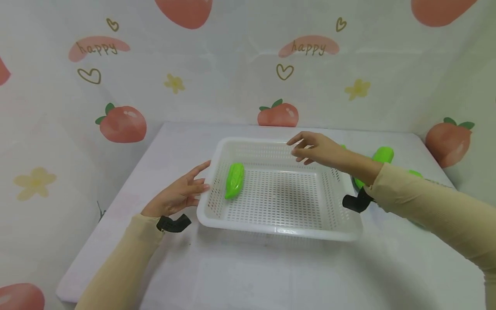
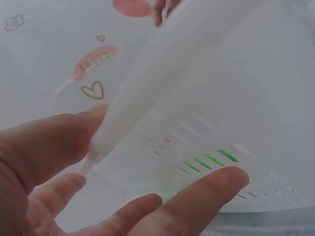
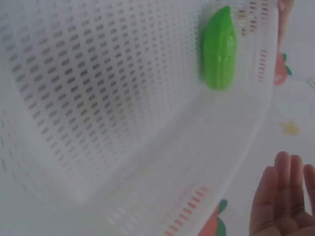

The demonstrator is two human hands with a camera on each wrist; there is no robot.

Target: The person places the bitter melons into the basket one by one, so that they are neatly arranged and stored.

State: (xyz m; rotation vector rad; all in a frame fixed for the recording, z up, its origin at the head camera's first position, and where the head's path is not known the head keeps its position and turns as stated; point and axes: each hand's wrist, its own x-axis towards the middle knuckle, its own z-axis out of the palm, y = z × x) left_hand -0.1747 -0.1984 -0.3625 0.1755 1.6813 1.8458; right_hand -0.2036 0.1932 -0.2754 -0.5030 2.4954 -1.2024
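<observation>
A white plastic basket with a perforated floor and slotted walls stands mid-table. My left hand holds its left rim, thumb at the rim and the other fingers spread along the outer wall in the left wrist view. Inside, near that left wall, lies a glossy green toy vegetable, ridged and tapering to a point; the right wrist view shows it at the basket's far end. Over the back right rim hovers my right hand, its fingers loosely bent around nothing. Its palm shows in the right wrist view.
More bright green pieces, among them a rounded one, lie right of the basket, partly hidden behind my right forearm. A white tablecloth covers the table. Behind it hangs a printed cloth with fruit and hearts.
</observation>
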